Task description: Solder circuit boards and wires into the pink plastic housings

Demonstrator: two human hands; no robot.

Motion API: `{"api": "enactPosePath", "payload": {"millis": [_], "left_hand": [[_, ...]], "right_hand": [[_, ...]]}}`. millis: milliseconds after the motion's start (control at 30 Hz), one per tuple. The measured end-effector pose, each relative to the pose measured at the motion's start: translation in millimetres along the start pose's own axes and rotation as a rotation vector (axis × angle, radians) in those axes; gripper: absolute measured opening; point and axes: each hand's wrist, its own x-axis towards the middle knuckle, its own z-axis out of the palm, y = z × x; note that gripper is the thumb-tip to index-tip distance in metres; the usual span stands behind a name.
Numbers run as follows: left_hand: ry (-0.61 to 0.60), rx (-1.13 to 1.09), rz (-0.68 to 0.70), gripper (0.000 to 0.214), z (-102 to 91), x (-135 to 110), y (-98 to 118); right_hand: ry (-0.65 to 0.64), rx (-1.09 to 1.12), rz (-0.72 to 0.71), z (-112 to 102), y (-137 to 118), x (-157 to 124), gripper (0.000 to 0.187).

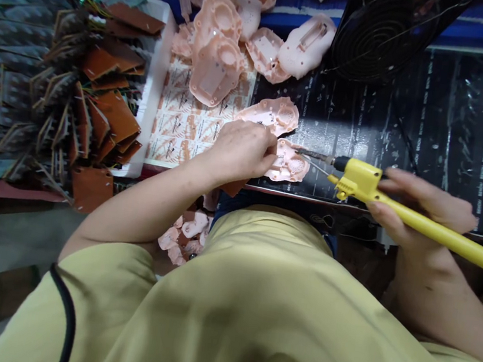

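Note:
My right hand (424, 211) is closed round a yellow soldering iron (432, 223) with a wire-feed nozzle beside its tip. The tip points left and reaches over a pink plastic shell (290, 165) near the table's front edge. My left hand (245, 149) is bent over the left part of that shell, fingers pinched together. What lies between those fingertips is hidden. Just behind, a second pink shell (277, 114) rests on the table, close to my left knuckles. Part of an orange circuit board (234, 187) shows under my left wrist.
At the left, a white tray (160, 75) holds many orange circuit boards (118, 117) with wires. More pink shells (215, 71) are heaped at the back. A black fan (380, 39) stands behind the black tabletop (444, 130). Pink parts (183, 235) lie below the table edge.

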Motion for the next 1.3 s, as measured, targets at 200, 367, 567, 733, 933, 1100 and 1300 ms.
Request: {"api": "enactPosePath", "payload": {"millis": [200,367,567,733,933,1100,1300], "left_hand": [[0.101,-0.029,0.073,0.023,5.4,-14,-8],[0.085,-0.141,0.109,0.016,16.3,-13,-18],[0.04,-0.072,0.118,0.018,15.1,-7,-14],[0.014,-0.034,0.127,0.02,10.5,-6,-11],[-0.032,0.004,0.116,0.024,6.9,-5,-8],[-0.072,0.027,0.074,0.022,4.2,-3,-5],[-0.09,0.043,0.058,0.025,2.3,-3,-3]], "right_hand": [[0.042,0.15,-0.159,2,-4,3,0.035],[-0.081,-0.029,-0.057,-3,-15,-2,0.044],[-0.068,0.144,-0.218,8,-15,5,0.033],[-0.109,0.214,-0.21,14,-14,9,0.022],[-0.155,0.228,-0.246,7,-9,7,0.025],[0.054,0.166,-0.159,0,-2,0,0.016],[0.142,-0.002,-0.034,10,-1,-10,0.039]]}}
